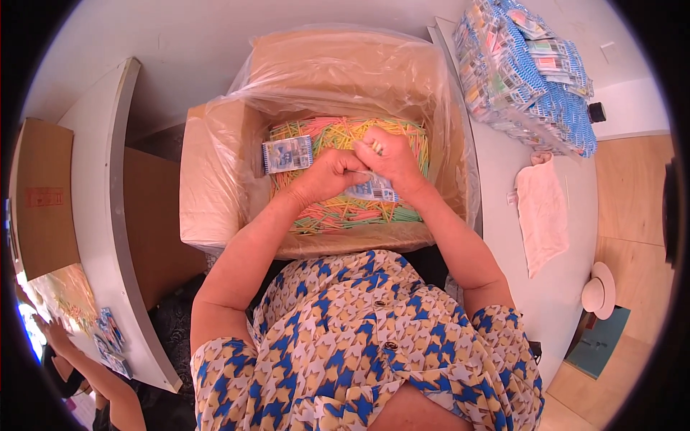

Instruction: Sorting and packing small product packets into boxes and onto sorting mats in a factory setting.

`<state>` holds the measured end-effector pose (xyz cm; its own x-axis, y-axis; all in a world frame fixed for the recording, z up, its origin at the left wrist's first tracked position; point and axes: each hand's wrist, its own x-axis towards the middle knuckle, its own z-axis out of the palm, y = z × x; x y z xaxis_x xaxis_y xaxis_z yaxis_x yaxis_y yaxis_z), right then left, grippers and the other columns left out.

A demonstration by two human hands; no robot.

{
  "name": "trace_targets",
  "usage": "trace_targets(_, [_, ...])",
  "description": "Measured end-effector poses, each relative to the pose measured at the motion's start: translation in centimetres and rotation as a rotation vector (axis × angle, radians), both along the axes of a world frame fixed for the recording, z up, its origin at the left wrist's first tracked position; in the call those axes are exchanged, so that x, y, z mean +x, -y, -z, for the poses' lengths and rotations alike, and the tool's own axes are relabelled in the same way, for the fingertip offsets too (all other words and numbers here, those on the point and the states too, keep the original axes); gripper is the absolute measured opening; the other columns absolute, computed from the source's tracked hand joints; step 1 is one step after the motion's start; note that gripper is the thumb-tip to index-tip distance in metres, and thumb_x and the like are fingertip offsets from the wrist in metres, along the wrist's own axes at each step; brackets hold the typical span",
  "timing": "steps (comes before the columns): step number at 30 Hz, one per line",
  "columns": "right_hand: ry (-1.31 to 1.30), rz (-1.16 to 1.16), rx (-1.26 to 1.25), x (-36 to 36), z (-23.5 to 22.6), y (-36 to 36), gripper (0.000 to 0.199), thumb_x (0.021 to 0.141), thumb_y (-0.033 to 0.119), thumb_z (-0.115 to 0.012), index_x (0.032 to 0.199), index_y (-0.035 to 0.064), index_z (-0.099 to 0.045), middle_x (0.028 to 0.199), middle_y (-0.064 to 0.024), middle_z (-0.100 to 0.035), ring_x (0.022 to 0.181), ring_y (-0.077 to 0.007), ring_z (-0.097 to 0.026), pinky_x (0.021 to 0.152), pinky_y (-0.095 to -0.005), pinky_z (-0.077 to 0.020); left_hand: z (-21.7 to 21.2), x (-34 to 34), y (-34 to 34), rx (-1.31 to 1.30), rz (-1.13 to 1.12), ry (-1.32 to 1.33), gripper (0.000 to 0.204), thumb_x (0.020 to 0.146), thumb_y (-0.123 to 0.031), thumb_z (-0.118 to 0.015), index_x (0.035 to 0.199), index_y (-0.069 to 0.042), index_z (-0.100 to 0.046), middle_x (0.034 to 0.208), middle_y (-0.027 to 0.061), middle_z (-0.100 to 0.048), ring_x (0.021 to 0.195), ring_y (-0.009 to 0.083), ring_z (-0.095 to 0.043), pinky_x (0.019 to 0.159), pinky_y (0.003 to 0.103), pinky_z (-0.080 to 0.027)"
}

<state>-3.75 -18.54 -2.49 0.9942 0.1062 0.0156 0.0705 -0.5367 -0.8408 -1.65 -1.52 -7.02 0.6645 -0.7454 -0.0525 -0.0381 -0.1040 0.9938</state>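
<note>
My left hand [329, 174] and my right hand [394, 159] meet above an open cardboard box [215, 172]. Both are closed at the top of a small clear packet with blue printing [375, 189], which hangs below the fingers. What lies between the fingertips is partly hidden. Beneath them, thin pink, yellow and green sticks [345, 215] fill the lower part of the box. A second blue-edged packet [287, 154] rests on the sticks, left of my left hand.
Clear plastic film [316, 61] lines the box. To the right, a large clear bag of similar packets [517, 79] and a pale pink cloth [543, 212] lie on a white table [503, 237]. Past a white panel [108, 179] at left, another person's hands [57, 337] work near more sticks and packets.
</note>
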Motion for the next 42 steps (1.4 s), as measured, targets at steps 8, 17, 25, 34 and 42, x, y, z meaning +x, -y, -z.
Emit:
trace_targets(8, [-0.214,-0.226,-0.269,-5.3,1.9,6.2,0.017,0.078,0.015,-0.061,0.069,0.0005,-0.058,0.059,-0.0142,-0.059,0.052,-0.0287,-0.057,0.055,-0.0375,-0.0454,-1.0,0.6,-0.8,-0.044,-0.201,-0.283,0.007,0.086,-0.005,-0.064,0.086,0.0,-0.07,0.079,-0.0019,-0.063,0.077,0.0047,-0.054,0.071,0.024,-0.045])
trace_targets(17, [-0.348,-0.003,0.143,-3.8,-5.3,5.6,0.022,0.085,0.02,-0.063,0.07,0.0053,-0.057,0.058,-0.0009,-0.057,0.045,-0.0088,-0.047,0.043,-0.0264,-0.035,-0.5,0.6,-0.6,-0.246,-0.33,-0.444,0.009,0.081,-0.002,-0.069,0.09,-0.001,-0.071,0.087,0.0023,-0.067,0.083,0.0099,-0.059,0.079,0.025,-0.046])
trace_targets(25, [-0.435,0.121,0.539,-0.3,-6.7,2.9,0.02,0.087,0.023,-0.065,0.078,0.0086,-0.054,0.056,0.0021,-0.049,0.037,-0.0022,-0.03,0.035,-0.0218,-0.0153,-1.1,0.7,-0.3,-0.234,-0.225,-0.389,0.015,0.08,0.006,-0.066,0.092,-0.002,-0.071,0.098,0.0042,-0.066,0.09,0.0117,-0.059,0.084,0.024,-0.047])
trace_targets(34, [-0.071,0.092,0.128,1.2,-4.5,3.1,0.025,0.087,0.021,-0.064,0.071,0.0047,-0.056,0.06,0.0014,-0.054,0.054,-0.0051,-0.045,0.048,-0.0232,-0.0336,-0.6,0.6,-0.3,-0.229,-0.185,-0.398,0.014,0.08,0.002,-0.068,0.093,-0.002,-0.072,0.095,0.0045,-0.067,0.089,0.0119,-0.06,0.083,0.025,-0.048])
trace_targets(42, [0.106,-0.089,-0.102,1.5,-6.7,2.2,0.027,0.088,0.024,-0.063,0.073,0.0019,-0.057,0.061,-0.0037,-0.057,0.058,-0.0064,-0.048,0.052,-0.0258,-0.0393,-1.3,0.3,-0.2,-0.236,-0.191,-0.408,0.016,0.083,-0.006,-0.068,0.098,0.0,-0.07,0.089,0.0028,-0.069,0.082,0.0081,-0.059,0.077,0.024,-0.049])
